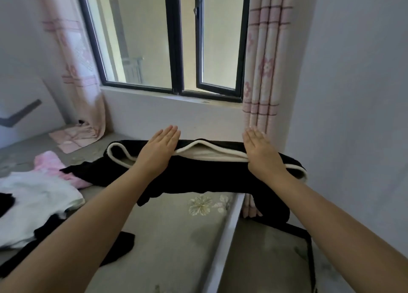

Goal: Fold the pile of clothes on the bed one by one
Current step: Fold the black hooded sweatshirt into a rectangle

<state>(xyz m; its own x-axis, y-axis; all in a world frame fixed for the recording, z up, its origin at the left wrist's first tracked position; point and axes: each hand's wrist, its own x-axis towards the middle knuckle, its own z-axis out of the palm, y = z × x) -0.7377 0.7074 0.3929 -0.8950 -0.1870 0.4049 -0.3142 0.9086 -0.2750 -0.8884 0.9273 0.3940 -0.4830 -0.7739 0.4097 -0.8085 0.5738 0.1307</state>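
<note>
Both hands were flat on the black garment (pixel 198 177), fingers straight, nothing gripped. Left hand (pixel 160 148) pressed near 11 o'clock of it, right hand (pixel 261 152) up at 1 o'clock, right on the white trim (pixel 212 154). That black piece lay across the far end of the bed (pixel 167 233), one end hanging off the right edge. Over at 9 o'clock sat the rest of the pile: a white garment (pixel 37 195) and a pink one (pixel 50 162) behind it, touching. Window (pixel 174 38) at 12.
</note>
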